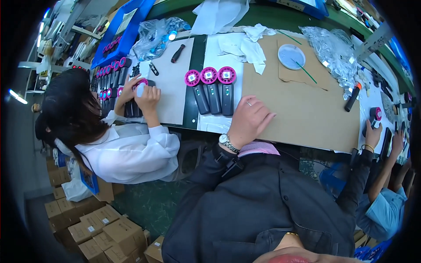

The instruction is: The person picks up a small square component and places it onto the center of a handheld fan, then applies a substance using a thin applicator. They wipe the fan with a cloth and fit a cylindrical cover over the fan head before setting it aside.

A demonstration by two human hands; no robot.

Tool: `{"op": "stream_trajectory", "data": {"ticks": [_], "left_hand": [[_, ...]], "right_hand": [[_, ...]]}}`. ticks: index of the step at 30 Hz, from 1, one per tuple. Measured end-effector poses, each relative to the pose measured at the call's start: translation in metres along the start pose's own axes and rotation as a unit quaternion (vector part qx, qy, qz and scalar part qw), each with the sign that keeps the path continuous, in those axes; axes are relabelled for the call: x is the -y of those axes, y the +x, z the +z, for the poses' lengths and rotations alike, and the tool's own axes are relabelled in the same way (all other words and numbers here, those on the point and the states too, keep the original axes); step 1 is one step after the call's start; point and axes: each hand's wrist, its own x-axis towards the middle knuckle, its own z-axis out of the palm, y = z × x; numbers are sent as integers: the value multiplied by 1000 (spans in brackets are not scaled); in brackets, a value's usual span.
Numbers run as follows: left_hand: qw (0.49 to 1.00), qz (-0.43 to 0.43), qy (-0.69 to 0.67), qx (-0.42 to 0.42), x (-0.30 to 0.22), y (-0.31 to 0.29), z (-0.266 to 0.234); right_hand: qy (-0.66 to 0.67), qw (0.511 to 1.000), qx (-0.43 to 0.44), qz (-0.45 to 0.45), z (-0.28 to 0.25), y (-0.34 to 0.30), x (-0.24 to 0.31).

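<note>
Three handheld fans with dark grey handles and pink round heads (209,76) lie side by side on the white sheet. Just right of their handles, my left hand (252,119) rests at the table's near edge, back up. Its fingers are loosely bent and partly apart, with nothing visible in them; their undersides are hidden. Far to the right, my right hand (372,134) is closed around another dark handheld fan (376,115) with a pink head. That fan's lower part is covered by my fingers.
A brown cardboard sheet (302,114) covers the tabletop ahead, bearing a white round dish (291,57), green sticks and an orange-black tool (353,97). Left, a co-worker in white (127,151) handles a fan beside a screwdriver (178,53). Another person in blue (388,206) is at right.
</note>
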Motion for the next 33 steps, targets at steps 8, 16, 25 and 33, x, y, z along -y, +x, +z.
{"op": "stream_trajectory", "data": {"ticks": [8,16,25,33], "left_hand": [[999,2,-16,35,5,2,7],[999,13,-18,31,-7,28,22],[968,182,144,96,-1,44,5],[958,208,177,85,-1,47,7]], "right_hand": [[261,961,10,-90,-53,-82,95],[350,884,224,-214,-92,-252,282],[334,869,272,-243,-62,-282,317],[308,880,251,-259,-56,-286,332]]}}
